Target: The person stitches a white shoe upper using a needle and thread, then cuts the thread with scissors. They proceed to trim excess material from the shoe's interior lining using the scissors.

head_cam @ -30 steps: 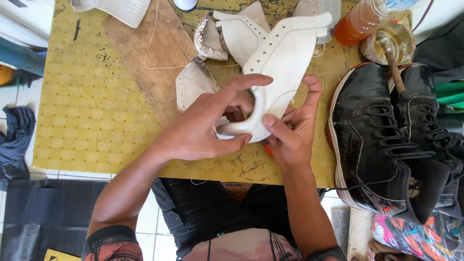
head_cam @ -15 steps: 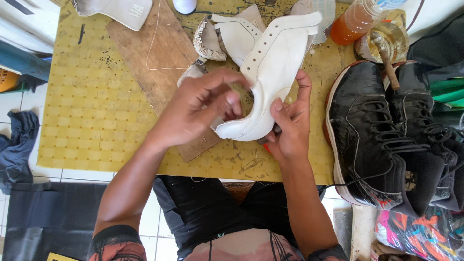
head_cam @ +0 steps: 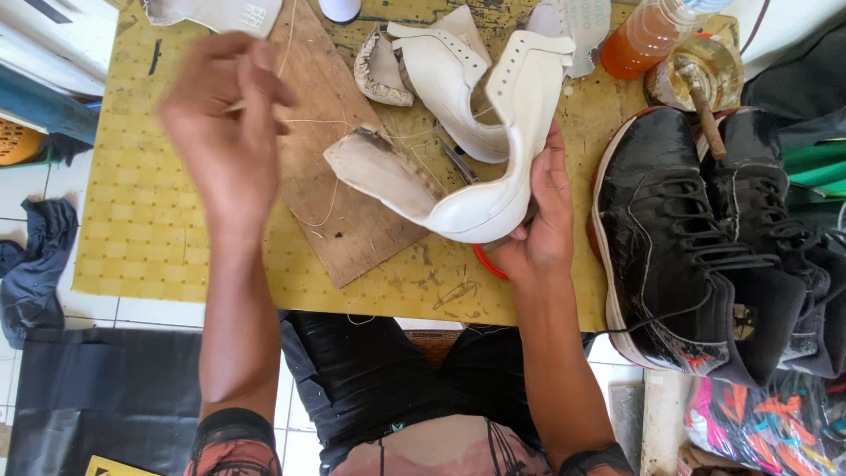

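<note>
Head view: the right hand [head_cam: 539, 231] sits just right of centre, fingers curled around the heel of a white shoe upper [head_cam: 493, 167], thumb pressed on its rounded back. The upper stands on the yellow table [head_cam: 132, 220], its eyelet flap rising toward 12 o'clock and its open sole edge spreading toward 9 o'clock over a wooden board [head_cam: 326, 167]. The left hand [head_cam: 225, 132] is raised at about 10 o'clock, blurred, fingers drawn together in a pinch on what looks like a fine thread [head_cam: 317, 121] that runs across toward the upper; a needle cannot be made out. A second white shoe piece [head_cam: 432, 70] lies at 12 o'clock, a pair of black sneakers [head_cam: 696, 256] at 3 o'clock, an orange bottle [head_cam: 643, 40] at 1 o'clock.

Half a second earlier the left hand was down at the upper beside the right; it has since swung up and away to the left. The right hand keeps its grip, and the upper has barely shifted.
</note>
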